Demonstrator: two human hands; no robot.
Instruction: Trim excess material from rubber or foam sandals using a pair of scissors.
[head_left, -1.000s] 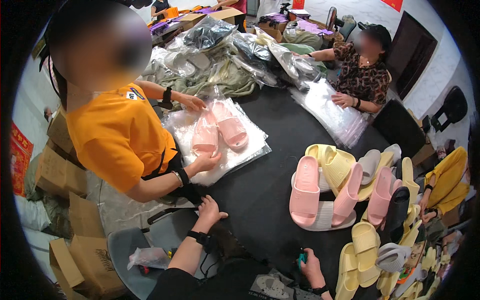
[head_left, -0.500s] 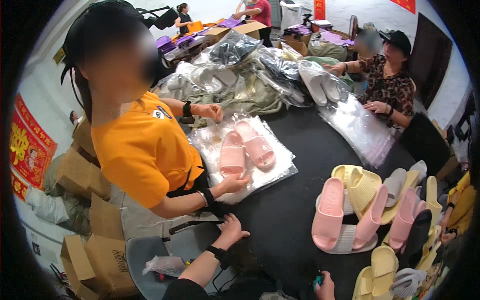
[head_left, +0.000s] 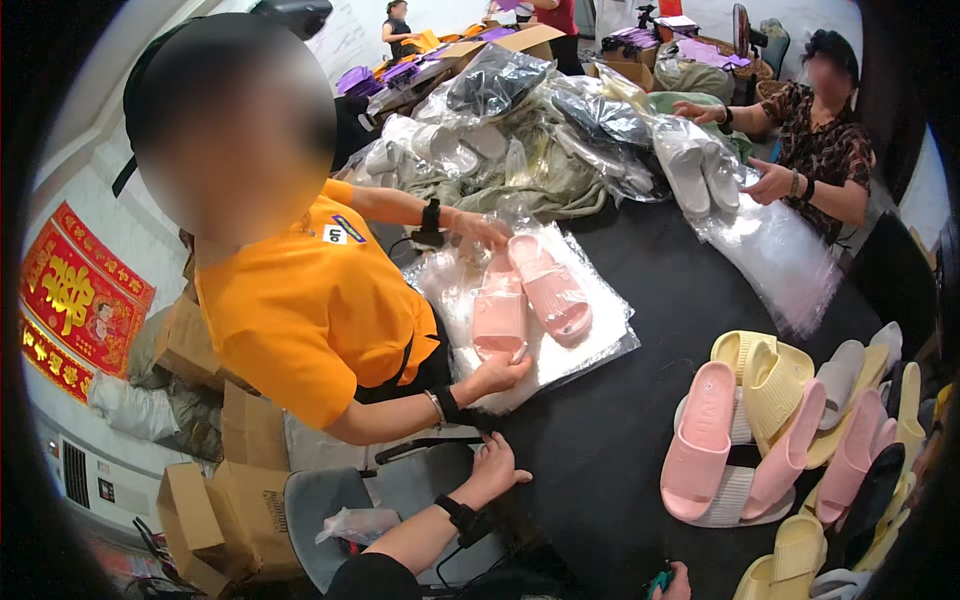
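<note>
Slipper packing around a black round table [head_left: 620, 430]. At its far side rises a pile of bagged slippers [head_left: 520, 130]. At its left edge a co-worker in an orange shirt [head_left: 310, 310] leans in. At its far right a second co-worker in a patterned top [head_left: 820, 150] handles white slippers in a clear bag [head_left: 700, 170].

On the table's left half lies a stack of clear plastic bags [head_left: 590, 340]. On the near right is a loose heap of pink and yellow slippers [head_left: 790, 430]. On the bag stack sits a pair of pink slippers [head_left: 550, 290], with both of the orange-shirted co-worker's hands at it; the work there looks like bagging.

Your left hand [head_left: 495, 465] rests open at the table's near left edge, fingers spread and holding nothing. It sits above a grey chair [head_left: 400, 490], just below the co-worker's nearer hand and apart from the pink pair.

Your right hand [head_left: 680, 580] barely shows at the table's near edge. Whether it grips anything cannot be told.

By this view you are between grips. Picking up a slipper would call for a reach across bare tabletop to the loose heap.
</note>
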